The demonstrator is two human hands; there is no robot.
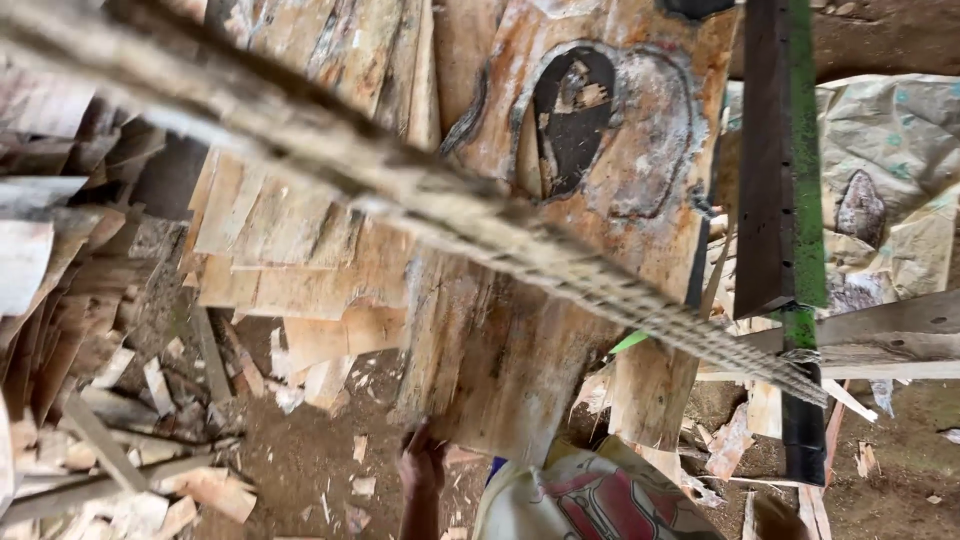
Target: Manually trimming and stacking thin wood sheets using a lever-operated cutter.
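My left hand [422, 466] is at the bottom centre, its fingers closed on the lower edge of a large, rough, stained veneer sheet [500, 360]. A blurred bundle of thin sheets seen edge-on [480, 215] crosses the view from the upper left to the right, close to the camera. A small brown shape at the bottom right edge may be my right hand [775, 518], next to a dark post [805, 430]. Too little of it shows to tell what it holds. My patterned shirt [590, 500] fills the bottom middle.
More veneer sheets [290, 250] are stacked behind. A dark and green upright bar [785, 150] stands at the right, crossed by a grey plank [890, 340]. Wood scraps [150, 450] litter the dirt floor at the left. Crumpled sacking [890, 160] lies at the far right.
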